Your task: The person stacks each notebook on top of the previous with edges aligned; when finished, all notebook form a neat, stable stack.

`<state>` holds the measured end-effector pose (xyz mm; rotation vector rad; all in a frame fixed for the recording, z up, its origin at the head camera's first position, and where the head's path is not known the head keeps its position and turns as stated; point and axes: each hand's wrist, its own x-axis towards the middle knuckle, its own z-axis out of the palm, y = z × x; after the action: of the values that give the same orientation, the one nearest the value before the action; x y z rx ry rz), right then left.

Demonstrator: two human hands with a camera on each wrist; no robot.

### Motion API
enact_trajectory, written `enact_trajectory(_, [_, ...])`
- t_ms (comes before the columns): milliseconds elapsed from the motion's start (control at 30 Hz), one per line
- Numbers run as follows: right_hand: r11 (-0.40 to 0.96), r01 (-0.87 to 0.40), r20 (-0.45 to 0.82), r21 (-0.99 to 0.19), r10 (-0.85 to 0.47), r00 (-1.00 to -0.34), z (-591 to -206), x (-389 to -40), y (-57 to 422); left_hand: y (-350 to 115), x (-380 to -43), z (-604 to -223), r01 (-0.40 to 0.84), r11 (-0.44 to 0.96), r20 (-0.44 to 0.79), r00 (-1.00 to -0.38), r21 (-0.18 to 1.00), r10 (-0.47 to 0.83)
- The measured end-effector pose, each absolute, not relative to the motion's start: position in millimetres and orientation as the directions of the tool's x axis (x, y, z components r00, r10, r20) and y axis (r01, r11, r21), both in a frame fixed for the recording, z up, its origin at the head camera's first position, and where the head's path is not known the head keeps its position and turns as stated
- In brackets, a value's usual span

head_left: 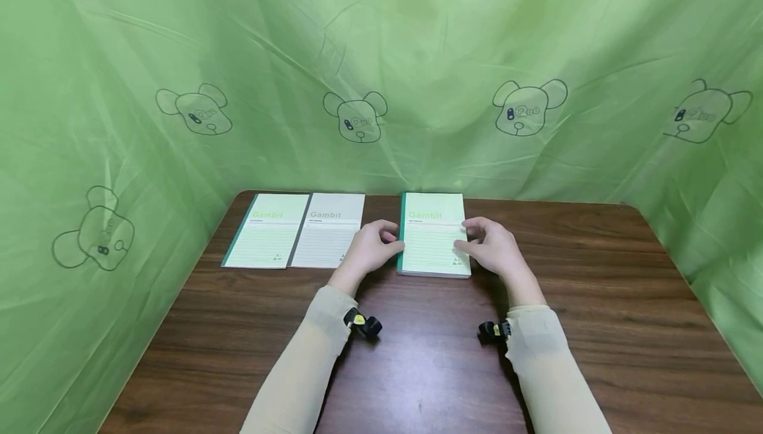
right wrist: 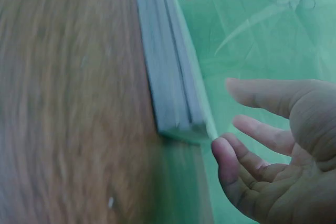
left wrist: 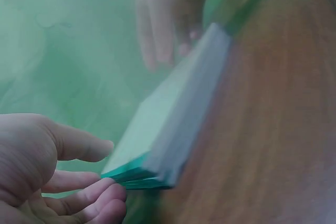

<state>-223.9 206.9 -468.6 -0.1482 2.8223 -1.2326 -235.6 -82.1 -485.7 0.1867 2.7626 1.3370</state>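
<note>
A neat stack of notebooks (head_left: 434,238) lies on the table, its top one with a pale green cover and a green spine marked "Gambit". My left hand (head_left: 371,246) is at the spine side, with loosely bent fingers (left wrist: 86,195) at the stack's edge and the thumb close above. On the opposite side, my right hand (head_left: 493,247) has its fingertips by the edge; its thumb (right wrist: 257,90) stands away from the cover in the right wrist view. Layered page edges of the notebook stack (right wrist: 170,61) show there. Neither hand plainly grips the stack.
To the left, a green-spined notebook (head_left: 268,232) and a grey-covered notebook (head_left: 326,228) lie side by side, the left forearm near the grey one. Green curtain (head_left: 441,89) with bear drawings surrounds the back and sides of the brown wooden table (head_left: 596,275).
</note>
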Motion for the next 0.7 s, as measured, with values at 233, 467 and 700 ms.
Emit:
enact_trajectory(233, [0.593, -0.146, 0.085, -0.792, -0.130, -0.988, -455.7, -214.8, 172.8, -124.4, -237.7, -461.9, 0.058, 0.539, 0.015, -0.996, 0.840, 0.083])
enact_trajectory(467, [0.474, -0.177, 0.084, -0.862, -0.210, -0.974, -453.1, -202.3, 112.0, -197.7, -238.3, -451.8, 0.029, 0.528, 0.011, -0.999, 0.849, 0.037])
enact_trajectory(700, [0.385, -0.167, 0.044, -0.908, -0.307, -0.951, -459.9, -198.8, 49.0, -253.4, -233.9, -463.2, -0.082, 0.553, -0.053, -0.996, 0.829, -0.068])
